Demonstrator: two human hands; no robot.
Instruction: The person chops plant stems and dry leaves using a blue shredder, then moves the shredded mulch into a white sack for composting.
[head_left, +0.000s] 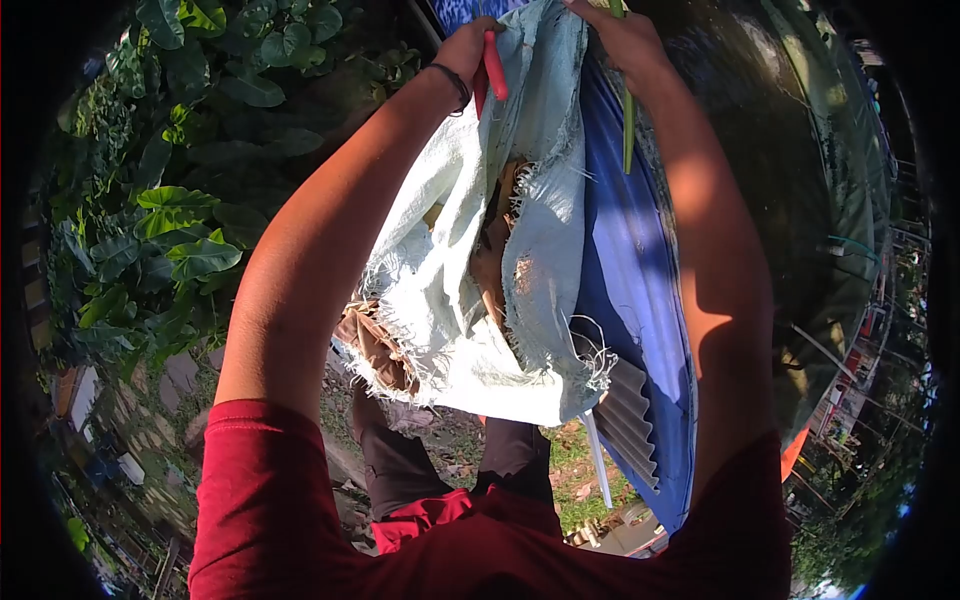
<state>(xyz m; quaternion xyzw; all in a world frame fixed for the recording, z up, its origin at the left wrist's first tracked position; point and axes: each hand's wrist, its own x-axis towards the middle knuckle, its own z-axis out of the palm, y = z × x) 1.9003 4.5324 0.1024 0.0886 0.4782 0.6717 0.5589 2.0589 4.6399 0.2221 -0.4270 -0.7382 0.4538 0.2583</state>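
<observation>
A pale, frayed woven plastic sack [545,210] hangs in front of me, with dry brown leaves [375,345] showing at its lower left and through a gap in its middle. My left hand [468,58] is closed on the sack's top edge and also has a red-handled tool [495,65], whose working end is hidden. On the other side, my right hand [628,48] grips the sack's upper right corner. A green stem [628,130] hangs down by that hand and appears to be held in it.
Blue sheeting [630,240] runs along the right of the sack, beside dark water [745,130]. Grey corrugated sheet [628,420] sits under its lower part. Broad-leaved plants [175,210] crowd the left. Grass and litter [580,480] lie near my legs.
</observation>
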